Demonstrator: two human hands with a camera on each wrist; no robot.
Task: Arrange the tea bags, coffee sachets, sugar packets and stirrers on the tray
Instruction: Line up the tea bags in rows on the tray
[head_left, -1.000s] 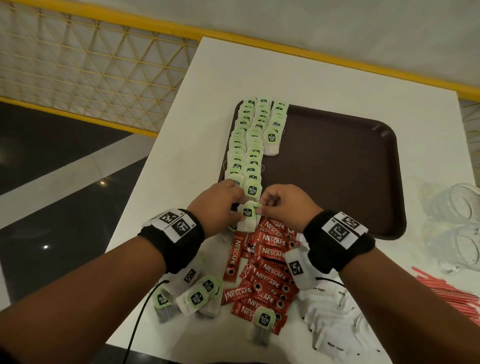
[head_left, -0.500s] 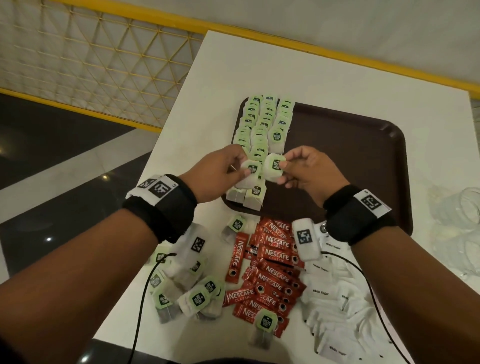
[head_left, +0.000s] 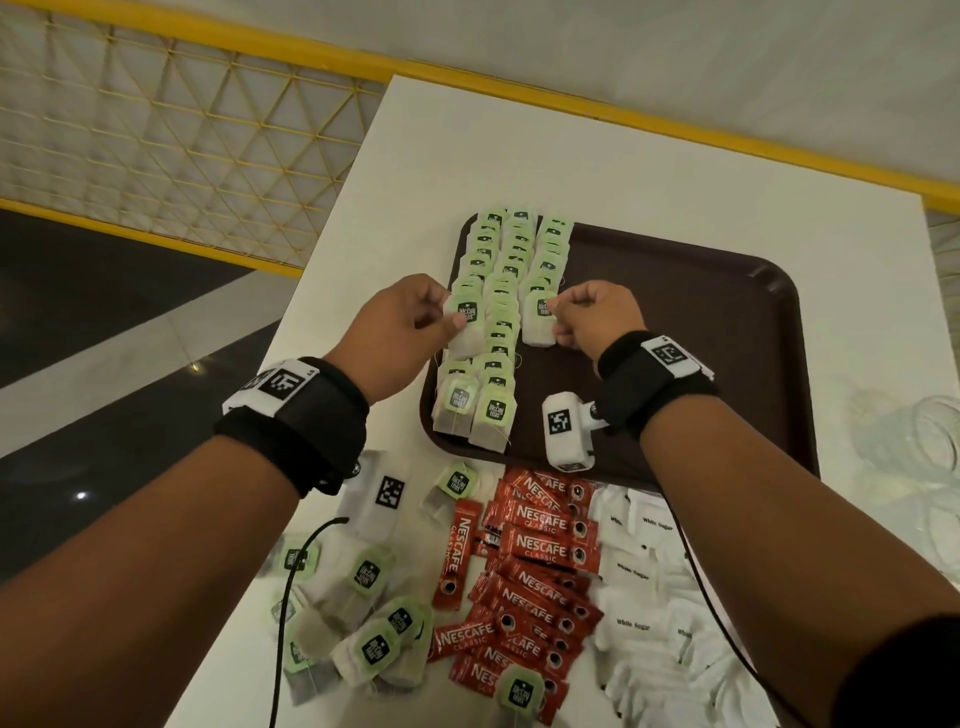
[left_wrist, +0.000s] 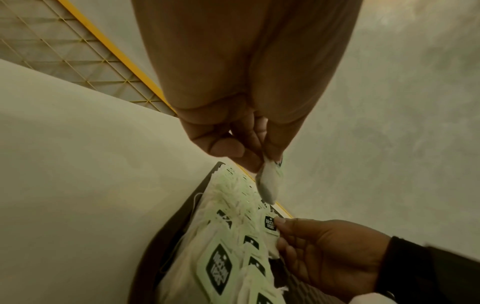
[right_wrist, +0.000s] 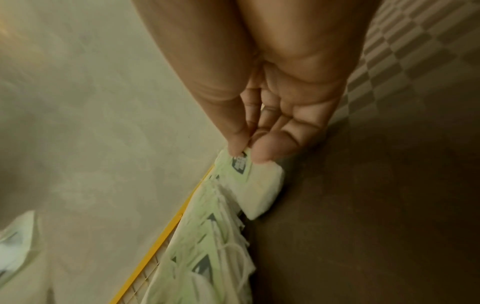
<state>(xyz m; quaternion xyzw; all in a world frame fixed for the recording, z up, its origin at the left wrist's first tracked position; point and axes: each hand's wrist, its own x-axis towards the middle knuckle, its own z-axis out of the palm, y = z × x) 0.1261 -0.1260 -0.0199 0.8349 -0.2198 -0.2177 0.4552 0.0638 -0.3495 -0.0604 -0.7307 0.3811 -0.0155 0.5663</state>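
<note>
Left hand and right hand are each pinching a light, limp white paper tea bag by its stiffer green tag above the brown plastic tray.

Brown tray holds three overlapping rows of green-tagged tea bags along its nine-o'clock side – two more are held above them; red coffee sachets, white sugar packets and loose tea bags lie at six o'clock

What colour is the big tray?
The plastic tray is dark brown, clearest in the head view.
</note>
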